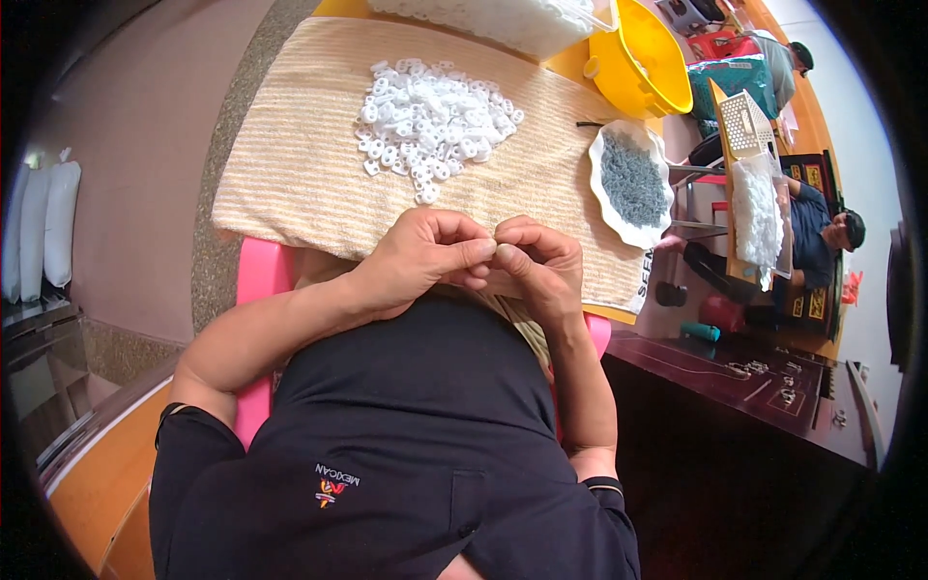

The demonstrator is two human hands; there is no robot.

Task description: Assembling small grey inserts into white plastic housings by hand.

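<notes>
My left hand (435,249) and my right hand (543,263) meet fingertip to fingertip over the near edge of a striped beige towel (309,135). Both are closed in a pinch, thumb against finger. Whatever sits between them is too small or too hidden to make out. Beyond my left hand lies a loose heap of small white plastic pieces with holes (425,121), a few of them trailing toward my fingers. To the right of the heap, a white scalloped dish (597,179) holds many tiny grey-blue pieces (633,184).
A yellow bucket (638,58) and a container of white pieces (503,24) stand at the far edge. On the right, another person (817,232) sits by a tray of white pieces (757,213); a second person (778,72) is farther back. A pink chair (256,338) surrounds me.
</notes>
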